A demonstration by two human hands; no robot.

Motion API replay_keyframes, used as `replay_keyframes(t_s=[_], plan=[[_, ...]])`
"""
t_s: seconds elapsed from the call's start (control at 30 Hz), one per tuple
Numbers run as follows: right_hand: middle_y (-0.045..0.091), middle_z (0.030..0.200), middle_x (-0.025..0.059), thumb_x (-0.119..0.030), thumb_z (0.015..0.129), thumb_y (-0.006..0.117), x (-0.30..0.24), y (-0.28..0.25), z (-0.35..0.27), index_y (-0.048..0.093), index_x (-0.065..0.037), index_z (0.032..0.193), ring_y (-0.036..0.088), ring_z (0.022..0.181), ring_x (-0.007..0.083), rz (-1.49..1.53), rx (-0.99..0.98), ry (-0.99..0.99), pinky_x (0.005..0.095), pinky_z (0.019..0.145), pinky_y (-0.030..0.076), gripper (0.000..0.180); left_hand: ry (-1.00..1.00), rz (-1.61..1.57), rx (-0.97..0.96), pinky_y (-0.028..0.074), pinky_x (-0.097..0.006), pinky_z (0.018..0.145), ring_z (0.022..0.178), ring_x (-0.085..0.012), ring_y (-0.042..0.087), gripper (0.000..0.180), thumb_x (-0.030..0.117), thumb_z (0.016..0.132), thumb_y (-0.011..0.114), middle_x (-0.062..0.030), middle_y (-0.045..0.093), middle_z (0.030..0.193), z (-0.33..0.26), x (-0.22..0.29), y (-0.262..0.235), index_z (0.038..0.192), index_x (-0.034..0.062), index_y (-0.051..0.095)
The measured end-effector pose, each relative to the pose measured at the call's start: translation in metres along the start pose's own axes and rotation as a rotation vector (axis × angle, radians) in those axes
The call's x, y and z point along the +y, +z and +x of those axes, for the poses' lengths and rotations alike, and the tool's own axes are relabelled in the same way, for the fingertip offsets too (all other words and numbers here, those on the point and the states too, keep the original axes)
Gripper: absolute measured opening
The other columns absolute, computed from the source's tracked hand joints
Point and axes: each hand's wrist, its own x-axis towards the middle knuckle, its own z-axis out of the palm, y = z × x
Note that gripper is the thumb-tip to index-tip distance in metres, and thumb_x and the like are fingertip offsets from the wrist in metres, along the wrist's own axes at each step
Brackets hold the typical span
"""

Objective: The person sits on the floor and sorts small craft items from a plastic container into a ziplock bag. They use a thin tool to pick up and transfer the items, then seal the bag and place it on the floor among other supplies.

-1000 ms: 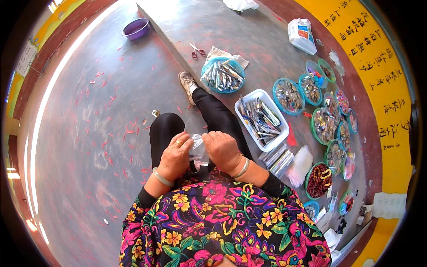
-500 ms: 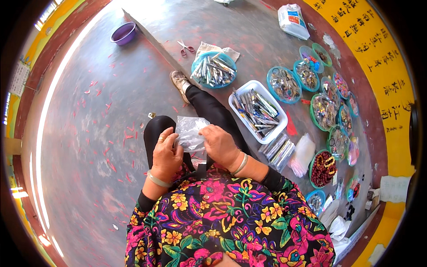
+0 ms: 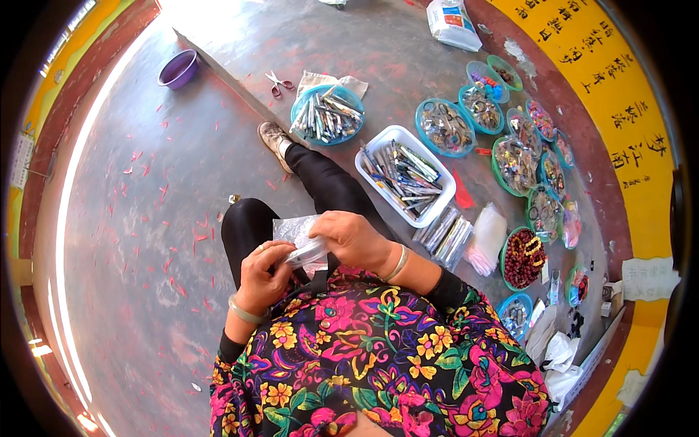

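Between my hands, over my lap, is a clear plastic bag [image 3: 293, 229]. Its near edge is bunched into a thick fold, while the far part sticks out flat over my knee. My left hand [image 3: 263, 277] is closed on the left end of that fold, thumb against fingers. The fingers of my right hand [image 3: 354, 242] pinch the bag's right side, knuckles up. Whether anything lies inside the fold cannot be made out. Beyond my right arm stands a white plastic tub [image 3: 445, 206] of pens, with bundled pens in clear wrap [image 3: 445, 237] on the floor beside it.
A blue basket of pens [image 3: 327, 115] stands by my shoe, near scissors [image 3: 278, 83] and a purple basin [image 3: 178, 70]. Several baskets of small trinkets line the right, including one of dark red beads [image 3: 523, 258]. A stack of clear bags [image 3: 486, 237] lies nearer. Red scraps dot the floor.
The bag, spread flat between my hands before, is now gathered into a fold at its near edge. My hands have drawn closer together. The whole view has shifted slightly.
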Motion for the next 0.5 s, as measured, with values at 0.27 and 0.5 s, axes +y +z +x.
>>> replay_keyframes(t_s=[0.27, 0.5], plan=[[0.064, 0.093, 0.0117, -0.008, 0.077, 0.067, 0.013, -0.023, -0.015, 0.064, 0.000, 0.095, 0.062, 0.086, 0.0248, 0.238, -0.066, 0.131, 0.0308, 0.079, 0.047, 0.019, -0.088, -0.064, 0.086, 0.048, -0.027, 0.062, 0.067, -0.0198, 0.060, 0.022, -0.003, 0.072, 0.056, -0.0123, 0.065, 0.087, 0.002, -0.012, 0.015, 0.091, 0.0002, 0.066], [0.068, 0.088, 0.0102, -0.016, 0.081, 0.065, 0.144, -0.046, -0.052, 0.067, -0.001, 0.098, 0.064, 0.082, 0.0184, 0.246, 0.293, 0.744, 0.0287, 0.076, 0.049, 0.024, -0.147, -0.114, 0.233, 0.048, -0.025, 0.070, 0.078, -0.0163, 0.061, 0.018, -0.003, 0.083, 0.055, -0.0108, 0.064, 0.089, 0.009, -0.030, 0.015, 0.098, -0.0042, 0.065]])
